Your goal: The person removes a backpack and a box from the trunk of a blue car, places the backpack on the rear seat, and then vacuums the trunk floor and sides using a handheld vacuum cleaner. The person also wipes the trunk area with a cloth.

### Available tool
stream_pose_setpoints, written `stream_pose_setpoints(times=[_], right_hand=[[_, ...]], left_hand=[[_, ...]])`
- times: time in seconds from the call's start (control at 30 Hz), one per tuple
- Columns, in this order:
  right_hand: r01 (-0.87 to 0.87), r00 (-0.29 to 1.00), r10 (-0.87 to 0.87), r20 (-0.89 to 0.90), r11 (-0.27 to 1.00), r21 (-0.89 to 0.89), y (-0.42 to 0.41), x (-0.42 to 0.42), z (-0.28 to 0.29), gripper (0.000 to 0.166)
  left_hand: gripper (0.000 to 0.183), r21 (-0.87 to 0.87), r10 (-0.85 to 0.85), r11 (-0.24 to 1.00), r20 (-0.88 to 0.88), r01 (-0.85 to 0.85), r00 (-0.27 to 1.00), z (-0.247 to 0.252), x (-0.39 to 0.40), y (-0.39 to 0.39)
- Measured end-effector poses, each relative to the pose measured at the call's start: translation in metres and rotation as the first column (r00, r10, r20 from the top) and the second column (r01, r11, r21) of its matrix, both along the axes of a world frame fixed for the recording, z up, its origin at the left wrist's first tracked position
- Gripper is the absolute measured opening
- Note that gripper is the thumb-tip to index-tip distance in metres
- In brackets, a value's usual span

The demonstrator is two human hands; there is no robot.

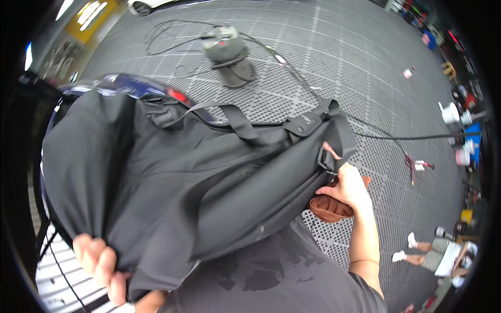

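Note:
A large black duffel bag (164,164) spans the space in front of my torso, its fabric creased and bulging. At the lower left, my left hand (98,262) has its fingers curled around a bunched end of the bag. My right hand (348,186) grasps the other end, beside a black buckle (325,160) and strap. A brown cloth (330,208) hangs beneath my right hand; how it is held is hidden. Along the bag's far side run a loose webbing handle (238,117) and a snap flap (303,124) bearing a small mark.
Behind the bag is a dark blue car (133,84) with a red tail light (177,95). A canister vacuum (229,54) stands on grey grid floor tiles (352,47). A black cable (297,76) crosses the floor. To the right are a person (440,254) and white buckets (450,113).

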State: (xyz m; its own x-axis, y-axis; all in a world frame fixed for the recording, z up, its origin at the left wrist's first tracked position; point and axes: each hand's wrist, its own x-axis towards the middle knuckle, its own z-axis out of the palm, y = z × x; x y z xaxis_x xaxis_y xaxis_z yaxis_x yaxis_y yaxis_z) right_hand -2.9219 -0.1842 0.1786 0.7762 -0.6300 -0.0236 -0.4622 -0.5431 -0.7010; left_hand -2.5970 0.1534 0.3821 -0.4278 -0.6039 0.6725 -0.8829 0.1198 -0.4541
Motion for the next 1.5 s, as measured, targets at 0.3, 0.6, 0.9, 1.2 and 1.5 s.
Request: stream_pose_setpoints(times=[0.3,0.6,0.9,1.2,1.5], right_hand=[[0.494,0.869,-0.465,-0.171,0.838,0.232,-0.128,-0.047,0.016,0.027],[0.222,0.013,-0.97,0.242,0.239,0.945,-0.223,-0.008,0.022,0.053],[0.317,0.525,-0.523,0.671,0.852,0.416,-0.282,0.151,-0.036,0.061],[-0.064,0.695,0.42,-0.583,0.844,0.532,-0.392,0.037,-0.343,0.02],[0.124,0.186,-0.688,0.702,0.725,0.677,-0.423,-0.185,-0.107,0.07]], left_hand=[[0.042,0.068,-0.457,0.861,-0.333,0.505,0.825,-0.053,0.098,-0.305],[0.035,0.307,-0.69,0.679,-0.043,0.667,0.722,-0.102,0.093,-0.456],[0.032,0.374,-0.848,0.438,-0.131,0.817,0.514,-0.173,0.029,-0.521],[0.038,0.634,-0.697,0.403,-0.255,0.66,0.67,-0.178,-0.029,-0.544],[0.034,0.751,-0.449,0.457,-0.267,0.476,0.853,-0.21,-0.09,-0.693]])
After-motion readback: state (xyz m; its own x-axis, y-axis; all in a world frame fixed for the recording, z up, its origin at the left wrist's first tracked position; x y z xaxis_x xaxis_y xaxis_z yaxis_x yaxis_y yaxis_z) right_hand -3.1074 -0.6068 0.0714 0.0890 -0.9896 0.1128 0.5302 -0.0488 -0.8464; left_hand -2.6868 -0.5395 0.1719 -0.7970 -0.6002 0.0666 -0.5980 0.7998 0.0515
